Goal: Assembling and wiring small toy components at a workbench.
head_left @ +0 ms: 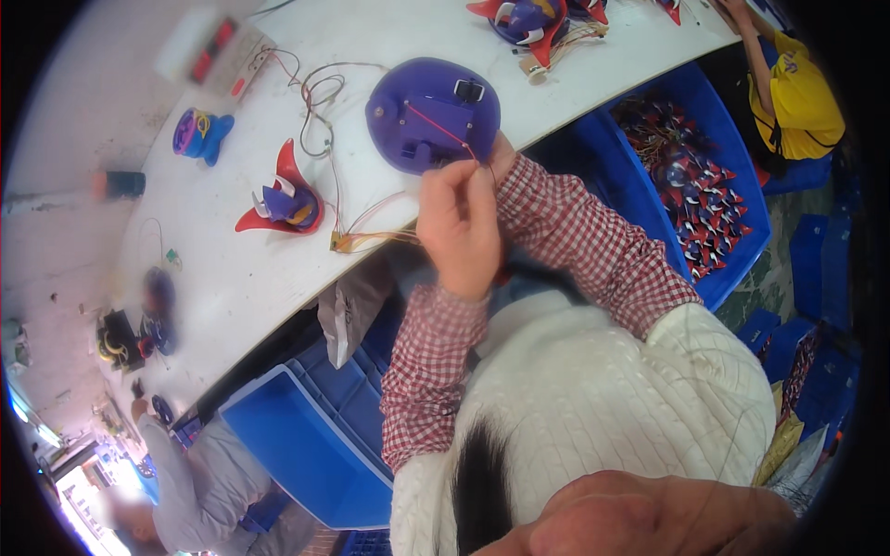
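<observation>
A rounded purple plastic base (385, 93) is held up at the table's edge, with a black switch-like part and a thin red wire (436, 123) across its face. My left hand (456, 222) is closed in a pinch on that red wire, just below the base. My right hand (503, 157) is at the base's lower right edge, mostly hidden behind the base and my left hand; its fingers do not show. Left of my hands, a red, white and purple horned toy part (289, 202) lies on the table. Thin wires run to a small yellowish connector piece (343, 242) near the edge.
The white table (232, 269) carries a blue and purple part (201, 135), a white box (218, 56) and more horned parts (533, 20). A blue bin (756, 218) of horned parts stands right, another blue bin (297, 445) below left. Other people sit far right (802, 102) and lower left (209, 473).
</observation>
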